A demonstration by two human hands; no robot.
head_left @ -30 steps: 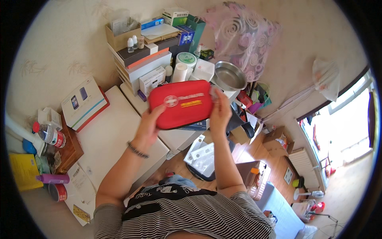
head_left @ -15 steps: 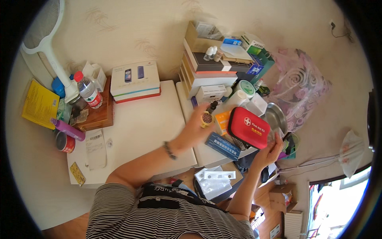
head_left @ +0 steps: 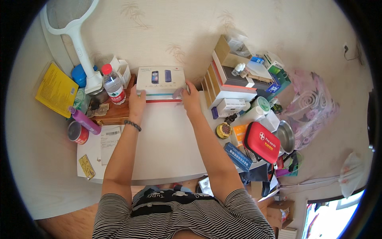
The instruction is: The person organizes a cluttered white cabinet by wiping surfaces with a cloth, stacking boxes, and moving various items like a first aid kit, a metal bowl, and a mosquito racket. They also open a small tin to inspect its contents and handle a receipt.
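Left hand (head_left: 137,102), right hand (head_left: 191,99): fingers holding white box (head_left: 162,78) at its 8 and 4 o'clock corners. Bottle (head_left: 114,88) at box's 9 o'clock, red case (head_left: 262,142) 4 o'clock.

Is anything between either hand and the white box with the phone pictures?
Nothing visible stands between the left hand and the white box. Near the box's right front corner, by the right hand, is a small purplish patch, too blurred to identify. The wooden box lies left of the left hand, not between them.
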